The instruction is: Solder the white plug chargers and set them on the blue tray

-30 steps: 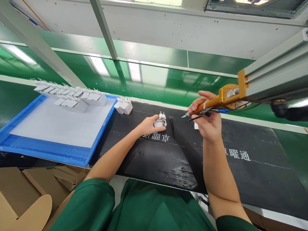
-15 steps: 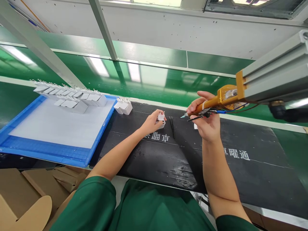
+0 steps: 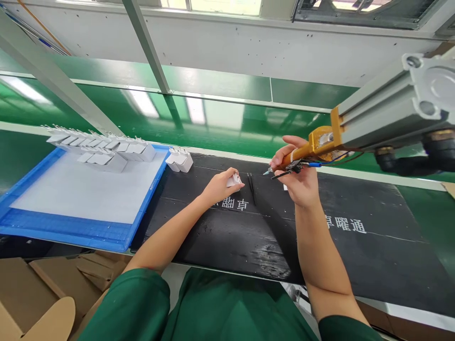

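My left hand (image 3: 219, 185) is closed around a small white plug adapter (image 3: 234, 180) held just above the black mat (image 3: 231, 232). My right hand (image 3: 300, 177) grips an orange pen-like tool (image 3: 302, 152) with thin wires trailing from it; its tip points left toward the adapter, a short gap away. Black tweezers (image 3: 251, 187) lie on the mat between my two hands.
A blue tray (image 3: 71, 227) with a white liner sits at the left, several white adapters (image 3: 103, 149) lined along its far side. Two more adapters (image 3: 180, 160) stand by its right corner. A metal rail (image 3: 391, 113) overhangs at the right. Cardboard boxes (image 3: 39, 298) sit below left.
My left hand has picked the adapter up off the mat and turned it, so that the fingers now cover most of it. My right hand with the tool has barely moved.
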Demonstrator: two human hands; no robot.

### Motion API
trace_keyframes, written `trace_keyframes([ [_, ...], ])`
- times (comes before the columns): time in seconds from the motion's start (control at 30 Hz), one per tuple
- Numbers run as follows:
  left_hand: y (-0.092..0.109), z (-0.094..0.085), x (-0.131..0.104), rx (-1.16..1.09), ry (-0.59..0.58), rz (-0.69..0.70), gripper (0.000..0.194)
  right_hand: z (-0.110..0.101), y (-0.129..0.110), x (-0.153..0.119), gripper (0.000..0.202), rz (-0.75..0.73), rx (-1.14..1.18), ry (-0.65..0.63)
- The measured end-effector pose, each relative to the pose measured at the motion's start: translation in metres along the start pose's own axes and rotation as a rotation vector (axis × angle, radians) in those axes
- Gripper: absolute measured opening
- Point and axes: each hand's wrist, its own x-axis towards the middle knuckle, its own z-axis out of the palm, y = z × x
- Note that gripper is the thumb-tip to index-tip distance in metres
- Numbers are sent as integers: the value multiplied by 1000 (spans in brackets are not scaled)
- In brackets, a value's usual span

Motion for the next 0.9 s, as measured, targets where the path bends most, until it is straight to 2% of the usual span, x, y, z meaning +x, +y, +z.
trace_keyframes([
  [0.17, 1, 10, -1, 134, 0, 20, 34, 1, -1, 0, 49, 13, -6, 7],
  [0.27, 2, 8, -2, 192, -38, 34, 41, 0, -1, 0, 49, 1, -10, -13],
  [0.53, 8, 3, -2, 228, -109, -18, 35, 0, -1, 0, 48, 3, -20, -42],
  [0.73, 7, 7, -3, 417, -110, 24, 47, -1, 1, -2, 50, 16, -7, -39],
  [0.83, 2, 5, -1, 491, -15, 40, 38, -2, 3, -1, 50, -2, 14, -46],
  [0.9, -6, -1, 2, 552, 152, 28, 34, -3, 4, -1, 51, -7, 25, -41],
])
